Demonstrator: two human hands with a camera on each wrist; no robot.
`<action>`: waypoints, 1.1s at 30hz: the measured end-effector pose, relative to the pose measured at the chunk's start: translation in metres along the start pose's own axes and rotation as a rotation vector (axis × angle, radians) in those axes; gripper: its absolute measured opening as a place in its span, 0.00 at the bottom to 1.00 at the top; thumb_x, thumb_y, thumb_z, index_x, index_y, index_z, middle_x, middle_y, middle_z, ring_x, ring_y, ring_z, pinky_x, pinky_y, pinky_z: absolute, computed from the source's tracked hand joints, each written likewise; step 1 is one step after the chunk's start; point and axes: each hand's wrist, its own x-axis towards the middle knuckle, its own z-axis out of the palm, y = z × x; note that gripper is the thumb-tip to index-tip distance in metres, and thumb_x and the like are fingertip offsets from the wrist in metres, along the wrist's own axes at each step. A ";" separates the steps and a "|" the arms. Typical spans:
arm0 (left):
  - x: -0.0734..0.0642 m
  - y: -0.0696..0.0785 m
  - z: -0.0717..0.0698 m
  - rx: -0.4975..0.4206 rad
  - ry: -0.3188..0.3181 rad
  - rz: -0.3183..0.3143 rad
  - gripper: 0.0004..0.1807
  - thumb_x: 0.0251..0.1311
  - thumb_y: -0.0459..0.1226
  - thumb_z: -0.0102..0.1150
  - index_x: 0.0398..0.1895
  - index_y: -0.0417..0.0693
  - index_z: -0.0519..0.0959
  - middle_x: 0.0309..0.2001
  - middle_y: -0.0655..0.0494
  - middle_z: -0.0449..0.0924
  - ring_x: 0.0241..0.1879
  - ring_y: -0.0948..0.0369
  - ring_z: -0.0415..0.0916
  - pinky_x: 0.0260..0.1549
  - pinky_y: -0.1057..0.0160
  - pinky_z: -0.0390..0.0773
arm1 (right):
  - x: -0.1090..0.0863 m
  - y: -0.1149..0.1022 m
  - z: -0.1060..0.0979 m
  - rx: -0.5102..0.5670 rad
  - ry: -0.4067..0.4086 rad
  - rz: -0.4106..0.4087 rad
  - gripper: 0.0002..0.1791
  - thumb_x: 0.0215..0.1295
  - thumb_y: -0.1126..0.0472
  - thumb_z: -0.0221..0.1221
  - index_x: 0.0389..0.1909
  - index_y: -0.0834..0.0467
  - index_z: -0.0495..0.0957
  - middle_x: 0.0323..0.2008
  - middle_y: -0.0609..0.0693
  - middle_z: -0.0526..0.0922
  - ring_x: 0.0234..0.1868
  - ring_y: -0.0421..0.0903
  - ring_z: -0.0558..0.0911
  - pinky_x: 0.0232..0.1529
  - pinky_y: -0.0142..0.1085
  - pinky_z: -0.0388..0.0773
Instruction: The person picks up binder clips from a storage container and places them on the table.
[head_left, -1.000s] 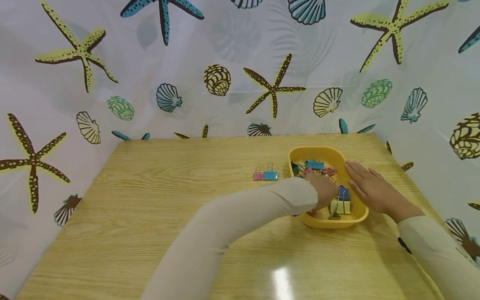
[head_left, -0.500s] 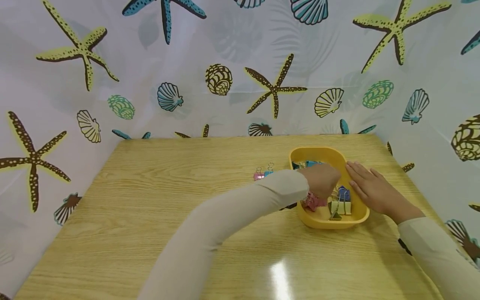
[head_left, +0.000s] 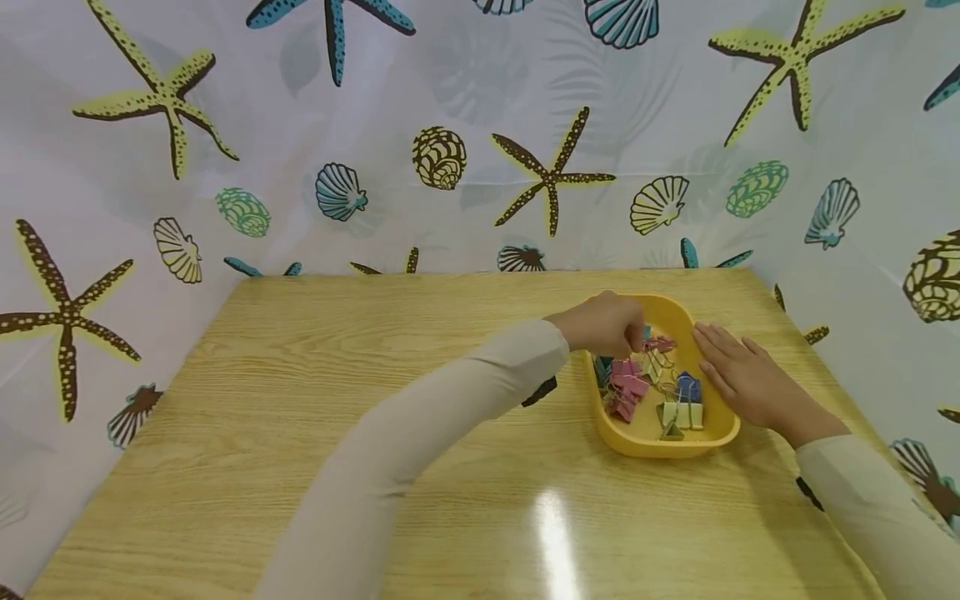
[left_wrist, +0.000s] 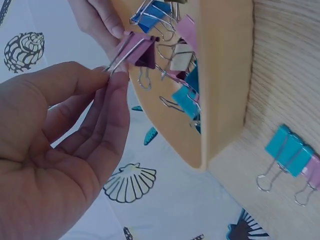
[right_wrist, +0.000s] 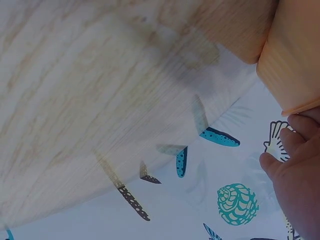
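Tray (head_left: pixel 663 451) on table (head_left: pixel 315 367) | clips (head_left: pixel 628 380) in tray | 2 more clips (left_wrist: pixel 290 151) probably left of tray | curtain (head_left: pixel 262 117) behind table

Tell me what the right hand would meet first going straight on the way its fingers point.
The right hand would most likely meet the side wall of the yellow bin at once; it lies right up by that side, though actual contact is hard to confirm.

No legible text, label, number or sign anywhere.
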 end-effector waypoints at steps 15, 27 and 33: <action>-0.034 -0.059 -0.013 -0.028 0.195 -0.049 0.14 0.66 0.29 0.47 0.44 0.42 0.85 0.44 0.51 0.85 0.35 0.60 0.79 0.38 0.68 0.74 | 0.002 -0.001 0.001 0.013 0.010 0.002 0.30 0.78 0.57 0.39 0.73 0.68 0.46 0.73 0.66 0.49 0.74 0.62 0.44 0.70 0.56 0.32; -0.062 -0.115 -0.009 -0.087 0.289 -0.173 0.09 0.64 0.30 0.54 0.39 0.42 0.84 0.38 0.51 0.83 0.36 0.59 0.77 0.39 0.64 0.76 | 0.001 0.002 0.003 -0.015 0.006 0.004 0.30 0.78 0.57 0.40 0.73 0.68 0.47 0.73 0.66 0.49 0.74 0.61 0.44 0.71 0.56 0.32; -0.074 -0.131 -0.001 -0.058 0.268 -0.278 0.06 0.63 0.30 0.58 0.37 0.41 0.84 0.38 0.50 0.84 0.37 0.57 0.79 0.42 0.62 0.78 | 0.002 0.001 0.002 -0.016 0.005 0.006 0.30 0.78 0.57 0.40 0.73 0.68 0.47 0.73 0.66 0.49 0.75 0.60 0.43 0.71 0.56 0.31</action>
